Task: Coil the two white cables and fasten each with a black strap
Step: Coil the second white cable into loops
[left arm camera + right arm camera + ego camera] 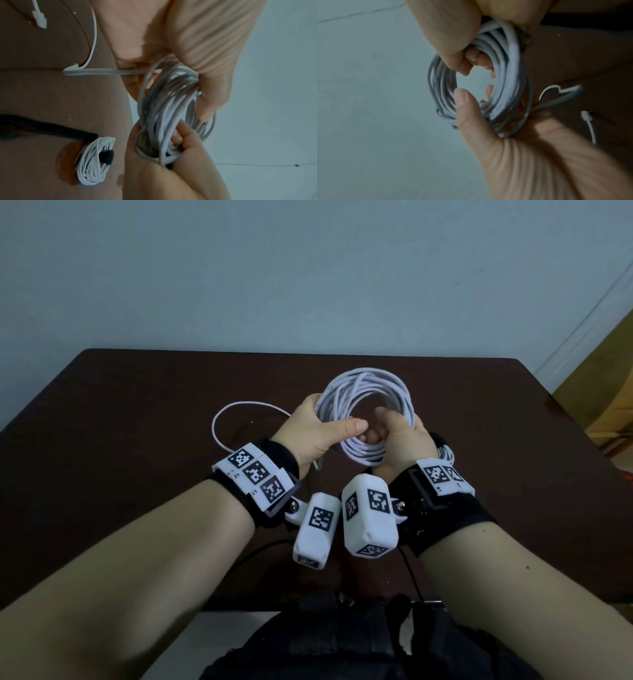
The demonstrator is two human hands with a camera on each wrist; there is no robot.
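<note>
White cable coil [368, 412], round and smooth-jacketed, is held upright above the table [137, 412]. Left hand [317, 436] grips its left side; right hand [399, 440] grips its lower right. A loose tail [239, 409] trails left. A 2nd coil [95, 161], bound by a black strap [107, 157], lies on the table.

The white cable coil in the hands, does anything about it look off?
One thing: the coil, gripped by the left hand and right hand, is not fully wound. A loose tail trails onto the table, its plug end lying free.
</note>
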